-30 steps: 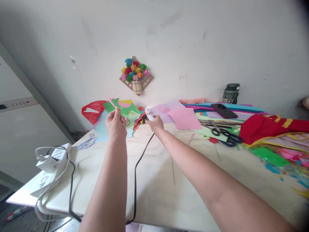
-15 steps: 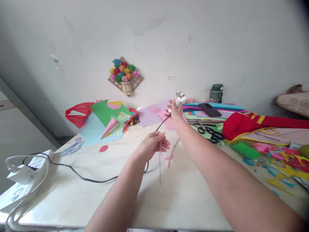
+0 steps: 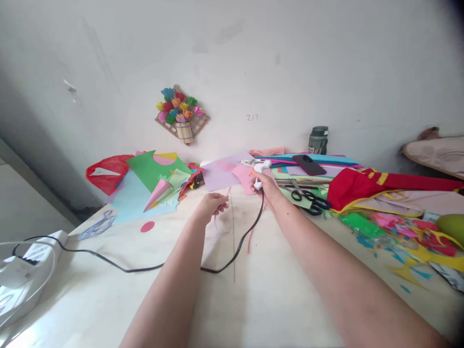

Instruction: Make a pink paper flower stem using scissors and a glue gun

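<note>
My right hand (image 3: 264,186) is wrapped around the handle of a white glue gun (image 3: 261,169), whose nozzle end points left. A black cord (image 3: 241,244) hangs from the gun's handle and loops over the table. My left hand (image 3: 216,204) is closed, with a thin pink paper strip (image 3: 228,192) pinched in the fingers; part of the strip is hidden. Just right of that hand, a thin dark wire-like line (image 3: 234,241) runs along the tabletop, apart from the fingers. Another narrow pink strip (image 3: 250,240) lies on the table below the gun.
At left stands a white power strip (image 3: 47,258) with cables. Coloured paper (image 3: 145,193), a pink paper cone (image 3: 157,194) and a red circle (image 3: 147,226) lie nearby. Scissors (image 3: 313,200), a phone (image 3: 309,165), a bottle (image 3: 318,140), red cloth (image 3: 351,189) and paper scraps (image 3: 409,266) occupy the right.
My right hand has turned the glue gun and brought it lower; its nozzle now points left instead of up. My left hand has moved left, away from the thin line, with the pink strip.
</note>
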`<state>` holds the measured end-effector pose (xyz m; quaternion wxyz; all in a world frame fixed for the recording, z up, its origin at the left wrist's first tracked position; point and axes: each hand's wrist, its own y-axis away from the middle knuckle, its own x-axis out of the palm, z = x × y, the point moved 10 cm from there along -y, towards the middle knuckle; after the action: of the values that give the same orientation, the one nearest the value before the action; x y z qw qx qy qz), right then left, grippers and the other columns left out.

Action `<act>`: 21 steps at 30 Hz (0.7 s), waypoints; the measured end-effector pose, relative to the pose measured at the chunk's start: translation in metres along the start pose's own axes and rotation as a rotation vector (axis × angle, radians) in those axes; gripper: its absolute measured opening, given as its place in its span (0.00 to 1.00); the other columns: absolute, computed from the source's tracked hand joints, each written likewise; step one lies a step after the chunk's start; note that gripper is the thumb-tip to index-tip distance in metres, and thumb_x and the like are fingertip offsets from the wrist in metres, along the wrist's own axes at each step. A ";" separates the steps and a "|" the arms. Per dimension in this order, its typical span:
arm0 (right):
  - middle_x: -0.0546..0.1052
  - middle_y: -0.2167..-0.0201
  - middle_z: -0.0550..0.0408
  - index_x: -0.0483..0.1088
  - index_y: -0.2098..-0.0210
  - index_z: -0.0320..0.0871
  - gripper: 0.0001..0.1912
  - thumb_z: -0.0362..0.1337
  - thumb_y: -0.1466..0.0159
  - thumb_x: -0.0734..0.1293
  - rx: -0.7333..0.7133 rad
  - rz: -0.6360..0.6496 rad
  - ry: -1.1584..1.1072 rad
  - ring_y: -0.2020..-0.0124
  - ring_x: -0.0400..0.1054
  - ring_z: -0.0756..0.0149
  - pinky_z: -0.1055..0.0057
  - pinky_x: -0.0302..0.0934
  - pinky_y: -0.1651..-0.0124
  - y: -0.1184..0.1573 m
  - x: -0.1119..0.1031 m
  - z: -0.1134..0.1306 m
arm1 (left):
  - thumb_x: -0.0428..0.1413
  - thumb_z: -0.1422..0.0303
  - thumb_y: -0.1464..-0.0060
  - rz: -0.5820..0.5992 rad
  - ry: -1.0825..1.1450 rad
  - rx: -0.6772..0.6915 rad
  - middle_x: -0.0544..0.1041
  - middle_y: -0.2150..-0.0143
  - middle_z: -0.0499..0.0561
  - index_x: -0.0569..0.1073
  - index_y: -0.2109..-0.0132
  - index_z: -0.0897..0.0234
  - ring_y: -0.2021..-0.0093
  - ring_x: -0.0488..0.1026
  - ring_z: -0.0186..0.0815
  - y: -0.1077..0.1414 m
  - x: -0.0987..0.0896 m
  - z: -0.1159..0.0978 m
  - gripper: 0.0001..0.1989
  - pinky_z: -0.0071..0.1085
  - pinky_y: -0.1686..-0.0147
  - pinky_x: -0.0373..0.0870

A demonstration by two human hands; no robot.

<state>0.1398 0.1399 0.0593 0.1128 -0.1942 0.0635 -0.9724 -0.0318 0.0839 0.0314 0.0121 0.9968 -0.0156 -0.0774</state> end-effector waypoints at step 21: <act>0.71 0.83 0.54 0.64 0.74 0.38 0.14 0.41 0.54 0.69 0.282 0.244 0.447 0.89 0.59 0.74 0.78 0.51 0.89 0.028 0.002 -0.051 | 0.61 0.67 0.71 -0.286 -0.640 0.008 0.65 0.87 0.44 0.70 0.78 0.61 0.84 0.61 0.30 -0.006 -0.039 0.012 0.08 0.23 0.82 0.52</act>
<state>0.1229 0.1164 0.0086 0.2381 0.0516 -0.0260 -0.9695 -0.0723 0.0913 0.0257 -0.0084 0.9141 0.1208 -0.3870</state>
